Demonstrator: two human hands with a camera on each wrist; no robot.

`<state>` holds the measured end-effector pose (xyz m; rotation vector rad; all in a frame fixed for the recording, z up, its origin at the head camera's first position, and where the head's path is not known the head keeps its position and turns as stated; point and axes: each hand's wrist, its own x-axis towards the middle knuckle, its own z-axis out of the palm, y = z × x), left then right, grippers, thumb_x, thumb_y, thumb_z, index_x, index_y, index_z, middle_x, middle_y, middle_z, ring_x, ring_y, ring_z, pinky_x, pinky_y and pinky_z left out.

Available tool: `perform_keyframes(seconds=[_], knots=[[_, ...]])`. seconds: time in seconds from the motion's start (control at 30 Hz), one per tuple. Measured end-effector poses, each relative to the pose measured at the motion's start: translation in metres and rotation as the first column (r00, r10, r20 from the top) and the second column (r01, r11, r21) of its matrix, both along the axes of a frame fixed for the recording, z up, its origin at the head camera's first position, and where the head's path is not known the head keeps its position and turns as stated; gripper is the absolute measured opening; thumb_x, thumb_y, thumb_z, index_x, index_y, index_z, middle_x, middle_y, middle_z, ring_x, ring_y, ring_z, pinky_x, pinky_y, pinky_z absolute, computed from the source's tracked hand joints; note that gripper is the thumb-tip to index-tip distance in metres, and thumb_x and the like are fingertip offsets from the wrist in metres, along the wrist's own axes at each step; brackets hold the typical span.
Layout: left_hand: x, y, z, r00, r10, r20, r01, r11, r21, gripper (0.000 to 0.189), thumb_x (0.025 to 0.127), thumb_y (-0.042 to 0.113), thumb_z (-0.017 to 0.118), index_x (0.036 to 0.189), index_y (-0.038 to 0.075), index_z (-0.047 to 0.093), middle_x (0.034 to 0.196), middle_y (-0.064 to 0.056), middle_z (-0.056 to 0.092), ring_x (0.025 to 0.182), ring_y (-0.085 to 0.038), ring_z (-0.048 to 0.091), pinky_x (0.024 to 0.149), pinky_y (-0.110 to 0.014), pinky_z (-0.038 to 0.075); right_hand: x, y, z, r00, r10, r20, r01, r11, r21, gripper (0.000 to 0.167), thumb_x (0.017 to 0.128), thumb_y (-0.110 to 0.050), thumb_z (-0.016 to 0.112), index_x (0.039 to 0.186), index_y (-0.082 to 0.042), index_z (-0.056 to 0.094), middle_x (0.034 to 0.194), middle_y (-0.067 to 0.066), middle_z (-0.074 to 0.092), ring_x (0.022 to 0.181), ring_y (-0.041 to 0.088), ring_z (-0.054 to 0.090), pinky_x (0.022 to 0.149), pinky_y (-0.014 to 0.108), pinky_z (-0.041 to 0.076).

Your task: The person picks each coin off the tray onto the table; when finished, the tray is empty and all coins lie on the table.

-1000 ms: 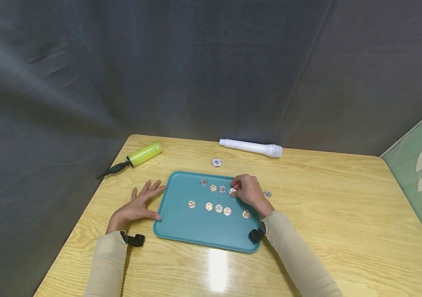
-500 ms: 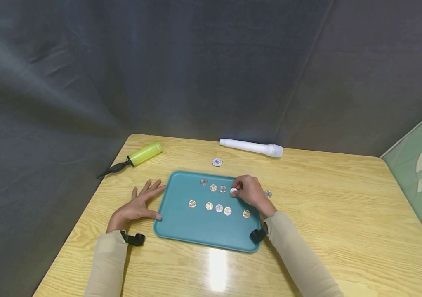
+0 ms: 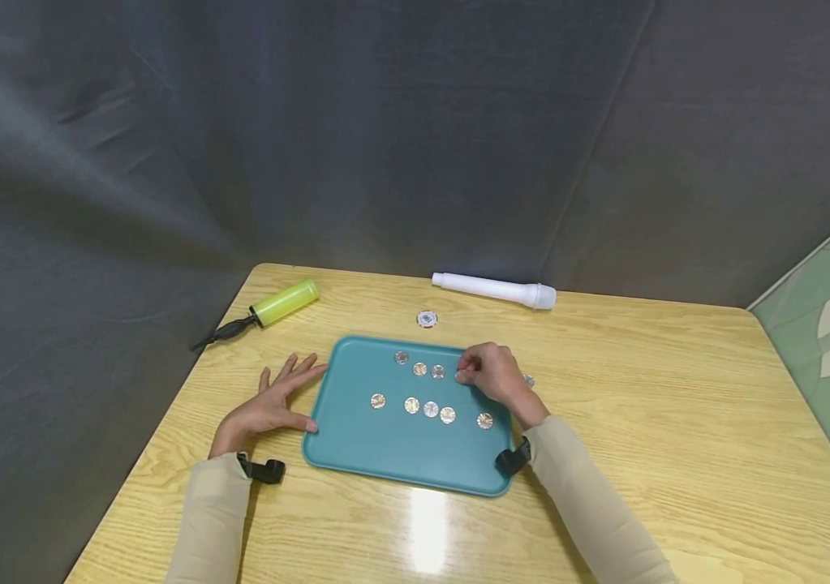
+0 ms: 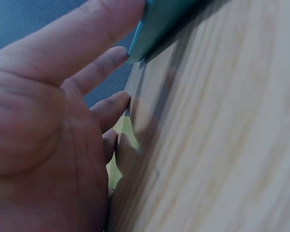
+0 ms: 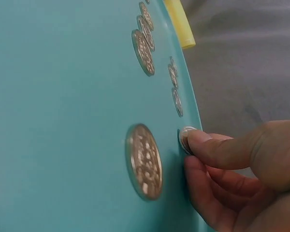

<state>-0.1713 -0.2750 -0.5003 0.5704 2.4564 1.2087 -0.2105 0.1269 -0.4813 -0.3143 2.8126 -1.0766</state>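
A teal tray [image 3: 400, 454] lies on the wooden table, with several gold and silver coins on it in two loose rows, among them a gold coin [image 3: 484, 421] at the right. My right hand [image 3: 493, 373] is over the tray's far right part. Its thumb and fingers pinch a silver coin [image 5: 185, 140], partly covered by the thumb and close to the tray surface. My left hand [image 3: 268, 410] has its fingers spread at the tray's left side. Its thumb touches the near left rim, and the index fingertip is at the rim farther back.
Behind the tray lies a white poker chip [image 3: 427, 319]. A yellow-green hand pump [image 3: 285, 303] is at the back left, and a white microphone-shaped stick [image 3: 493, 289] along the back edge. Another silver coin [image 3: 529, 380] shows on the table just past my right hand.
My right hand has shifted slightly right and its fingers now cover more of the pinched coin in the head view. The left hand, tray and other coins hold still.
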Motion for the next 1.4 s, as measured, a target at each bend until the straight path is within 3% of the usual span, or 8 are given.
perform_keyframes(seconds=[0.33, 0.43, 0.6, 0.9, 1.4], knots=[[0.0, 0.0, -0.001, 1.0, 0.014, -0.003, -0.014, 1.0, -0.011, 0.1, 0.074, 0.029, 0.088, 0.157, 0.014, 0.035, 0.17, -0.019, 0.008, 0.154, -0.047, -0.016, 0.112, -0.071, -0.027, 0.001, 0.011, 0.003, 0.997, 0.028, 0.068, -0.022, 0.996, -0.091, 0.008, 0.089, 0.002, 0.069, 0.09, -0.001, 0.076, 0.076, 0.009, 0.072, 0.063, 0.012, 0.065, 0.058, 0.024, 0.054], [0.0, 0.0, -0.001, 1.0, 0.014, -0.004, -0.014, 1.0, -0.01, 0.099, 0.074, 0.028, 0.088, 0.157, 0.014, 0.035, 0.17, -0.019, 0.007, 0.154, -0.047, -0.016, 0.112, -0.071, -0.027, 0.0, 0.015, 0.001, 0.992, 0.026, 0.12, -0.007, 0.987, -0.161, 0.01, 0.09, 0.003, 0.067, 0.092, 0.001, 0.076, 0.079, 0.011, 0.074, 0.065, 0.012, 0.068, 0.06, 0.026, 0.059], [0.0, -0.001, -0.002, 1.0, 0.004, -0.007, -0.004, 1.0, -0.014, 0.098, 0.076, 0.027, 0.087, 0.157, 0.014, 0.035, 0.17, -0.019, 0.007, 0.154, -0.047, -0.017, 0.111, -0.071, -0.028, -0.002, 0.023, -0.002, 0.973, 0.009, 0.229, 0.06, 0.954, -0.294, 0.014, 0.093, 0.004, 0.064, 0.101, 0.006, 0.074, 0.087, 0.018, 0.075, 0.069, 0.012, 0.071, 0.065, 0.029, 0.063], [0.0, -0.002, -0.002, 1.0, 0.004, -0.006, -0.004, 1.0, -0.009, 0.098, 0.076, 0.027, 0.087, 0.158, 0.013, 0.034, 0.17, -0.018, 0.007, 0.154, -0.046, -0.017, 0.111, -0.07, -0.028, -0.003, 0.036, 0.0, 0.954, 0.028, 0.297, 0.104, 0.902, -0.419, 0.02, 0.096, 0.005, 0.059, 0.112, 0.015, 0.067, 0.089, 0.019, 0.074, 0.071, 0.01, 0.071, 0.069, 0.028, 0.064], [-0.001, -0.001, 0.0, 1.0, -0.003, -0.004, 0.003, 1.0, -0.006, 0.099, 0.076, 0.028, 0.087, 0.158, 0.012, 0.033, 0.17, -0.02, 0.006, 0.154, -0.047, -0.017, 0.111, -0.071, -0.028, 0.0, 0.062, 0.008, 0.938, 0.016, 0.346, 0.184, 0.822, -0.539, 0.027, 0.095, 0.008, 0.056, 0.118, 0.021, 0.059, 0.083, 0.001, 0.073, 0.07, 0.005, 0.07, 0.068, 0.023, 0.063]])
